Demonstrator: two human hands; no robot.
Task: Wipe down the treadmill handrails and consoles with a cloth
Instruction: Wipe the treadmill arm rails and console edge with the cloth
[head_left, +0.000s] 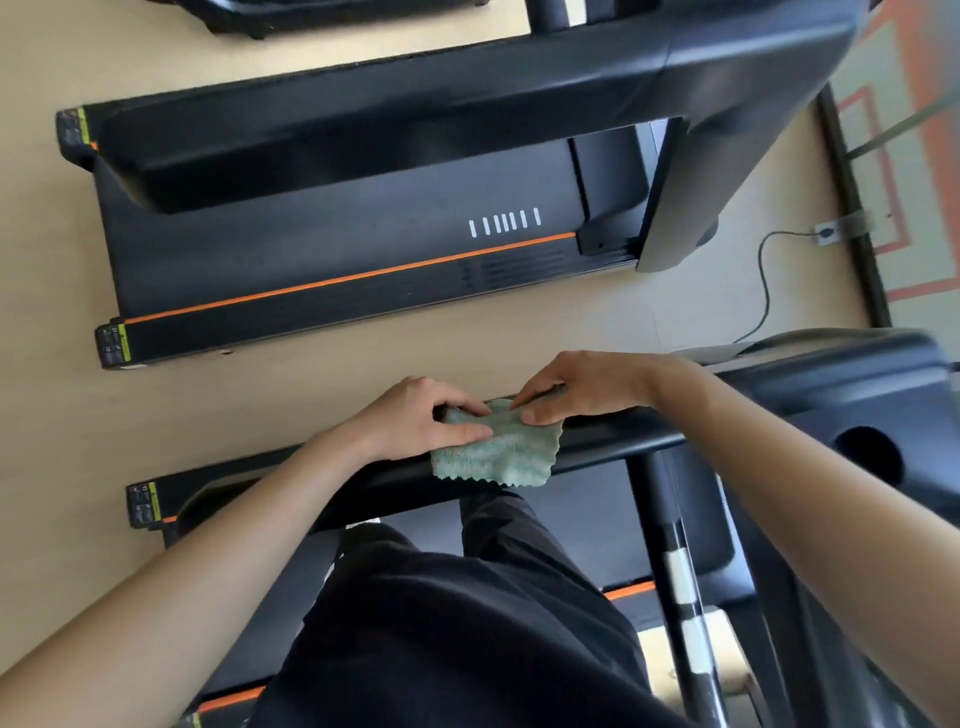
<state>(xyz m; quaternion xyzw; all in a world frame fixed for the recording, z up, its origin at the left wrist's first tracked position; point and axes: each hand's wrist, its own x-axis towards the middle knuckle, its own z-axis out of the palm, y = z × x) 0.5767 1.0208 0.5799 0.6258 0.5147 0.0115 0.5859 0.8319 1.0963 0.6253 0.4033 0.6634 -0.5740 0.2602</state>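
Note:
A pale green cloth (501, 451) is draped over the black handrail (618, 434) of the treadmill I stand on. My left hand (421, 418) pinches the cloth's left side against the rail. My right hand (576, 387) grips the cloth's upper right edge, fingers curled over the rail's far side. The two hands almost touch. The rail runs right into the black console (852, 395), which has a round cup hole (867, 454).
A second black treadmill (332, 260) with an orange stripe lies across the wooden floor (41, 322) ahead, its own handrail (363, 130) and console (727, 104) above it. A black power cable (766, 280) runs to a floor socket at right. My dark trousers fill the bottom centre.

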